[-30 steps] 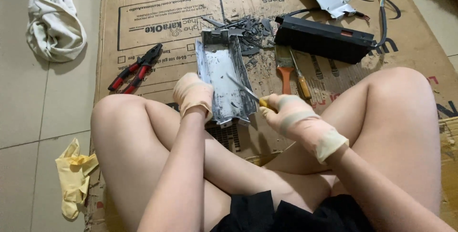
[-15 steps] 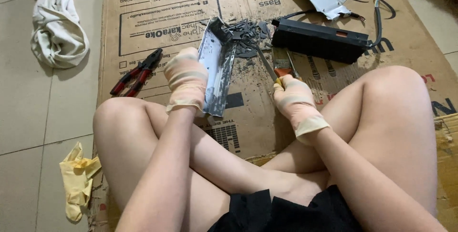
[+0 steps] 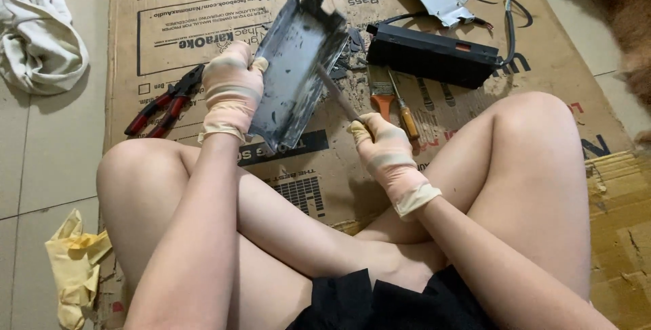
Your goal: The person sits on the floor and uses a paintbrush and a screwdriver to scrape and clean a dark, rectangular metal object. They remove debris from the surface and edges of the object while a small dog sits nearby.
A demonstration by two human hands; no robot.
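Red pliers (image 3: 165,107), white cloth (image 3: 37,38), yellow gloves (image 3: 73,276)

Home floor: tiles (image 3: 41,167), flattened cardboard (image 3: 339,167), scattered pliers (image 3: 166,103).

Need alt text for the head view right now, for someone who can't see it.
Gloved left hand tilts a grey metal tray upright over cardboard while the gloved right hand works a thin tool against it. Red pliers lie to the left.
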